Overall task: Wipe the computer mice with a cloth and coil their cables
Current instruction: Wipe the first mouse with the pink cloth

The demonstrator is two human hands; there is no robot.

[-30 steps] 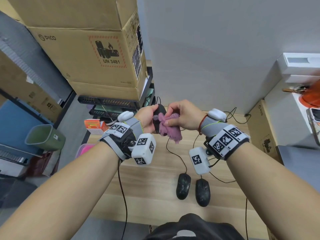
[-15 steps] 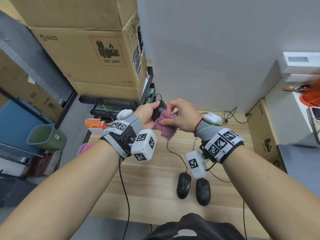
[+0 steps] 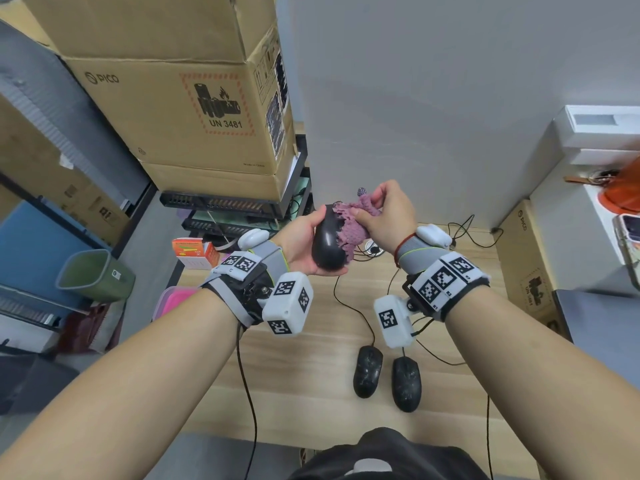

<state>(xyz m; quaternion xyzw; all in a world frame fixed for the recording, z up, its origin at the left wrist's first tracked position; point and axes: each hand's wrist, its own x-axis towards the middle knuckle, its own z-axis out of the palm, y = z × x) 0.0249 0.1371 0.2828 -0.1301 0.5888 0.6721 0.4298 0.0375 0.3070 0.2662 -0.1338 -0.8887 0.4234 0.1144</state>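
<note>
Above the wooden surface (image 3: 304,386), at chest height, the left hand (image 3: 300,243) cradles a black mouse (image 3: 326,241) in its palm, fingers curled under and around the shell so the grip holds it firmly with the back facing up. Its cable (image 3: 356,315) hangs from the lower end and trails down to the surface. Just to the right, the purple cloth (image 3: 349,225) lies bunched against the mouse's upper right side, and the right hand (image 3: 384,216) pinches it, thumb and fingers closed on the fabric.

To wipe well, the left hand should, I judge, keep the shell steady and turn it little by little, so the cloth reaches the buttons, the sides and the underside in turn. Spreading the cloth flatter under the fingertips would cover more of the shell than the present wad. The dangling cable could snag on the wrist gear; keeping it slack helps.

Lower right, 2 more mice (image 3: 386,375) lie side by side on the surface, both speckled and apparently unwiped, their cables loose and uncoiled.
</note>
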